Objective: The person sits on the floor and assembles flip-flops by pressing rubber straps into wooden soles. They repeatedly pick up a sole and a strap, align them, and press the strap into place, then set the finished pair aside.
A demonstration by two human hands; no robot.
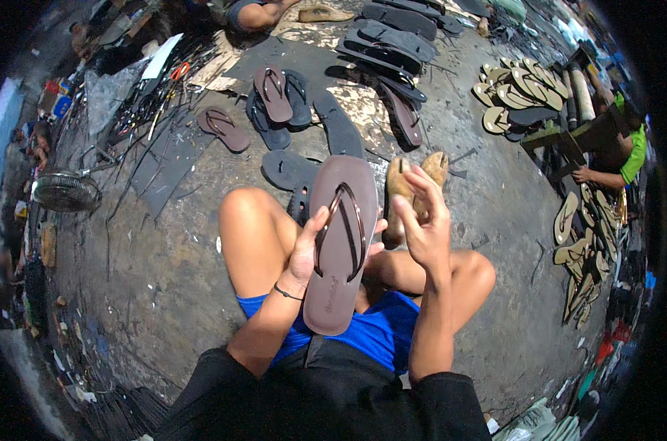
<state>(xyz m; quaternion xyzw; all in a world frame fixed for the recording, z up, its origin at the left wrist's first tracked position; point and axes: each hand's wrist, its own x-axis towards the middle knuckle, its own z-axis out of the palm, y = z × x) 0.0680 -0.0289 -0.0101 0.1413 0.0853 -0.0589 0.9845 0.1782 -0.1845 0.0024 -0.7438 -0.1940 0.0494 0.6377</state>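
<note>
Held sandal [341,253]: brown, with a dark glossy strap [362,234]; raised in front of the seated person's lap, toe end away from the body, heel end over the blue shorts [381,327]. Top face up, presumably so sole and strap can be viewed together.

Left hand [301,256]: gripping the sandal, thumb at its left edge, fingers passing underneath, tips showing past the right edge. This likely leaves most of the top uncovered.

Right hand [429,231]: off the sandal, just to its right. Fingers loosely bent, thumb and forefinger apart, nothing seen between them. The left hand appears to bear the weight alone.

Wooden foot shapes [396,184]: side by side on the floor, partly hidden by the right hand; probably set there for easy reach.

Loose brown sandals [274,95]: on the floor ahead, left of centre; one lies across dark sandals [301,110].

Black sandals [399,38]: overlapping in a row farther ahead, perhaps to save floor space.

Tan sandals [526,82]: heaped at right, near a co-worker's green sleeve [634,154].

Fan [66,191]: at far left, well apart from both hands.
</note>
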